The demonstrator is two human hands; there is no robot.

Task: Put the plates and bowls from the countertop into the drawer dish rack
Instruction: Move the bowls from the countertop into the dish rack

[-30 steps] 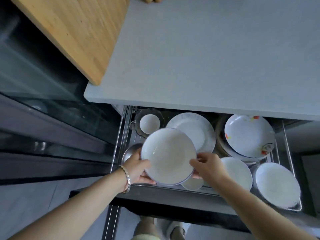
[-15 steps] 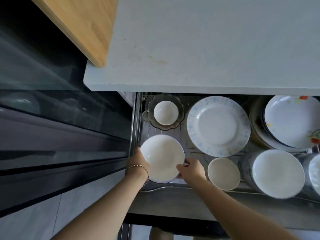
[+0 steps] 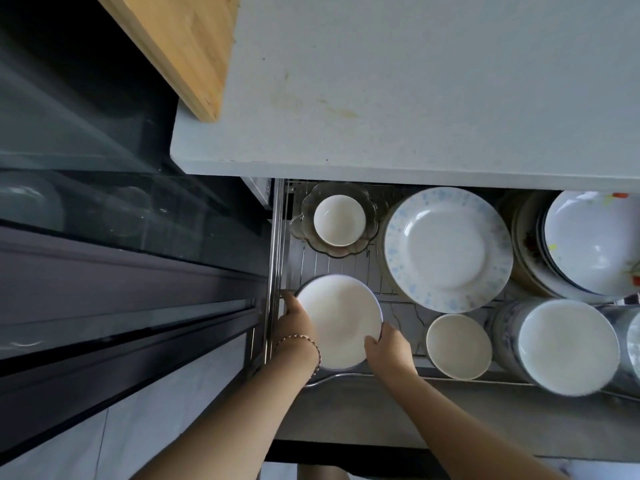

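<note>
A white bowl with a thin blue rim sits low in the front left corner of the drawer dish rack. My left hand grips its left edge and my right hand grips its right edge. Behind it a small white bowl rests in a scalloped glass dish. A large blue-speckled plate lies in the middle. A small cream bowl and a stack of white bowls stand along the front. Flowered plates are stacked at the right.
The grey countertop overhangs the back of the drawer. A wooden cutting board lies at its left edge. Dark cabinet fronts stand to the left of the drawer.
Both hands have lowered the white bowl from above the drawer down into the rack's front left corner. The view has shifted left and closer.
</note>
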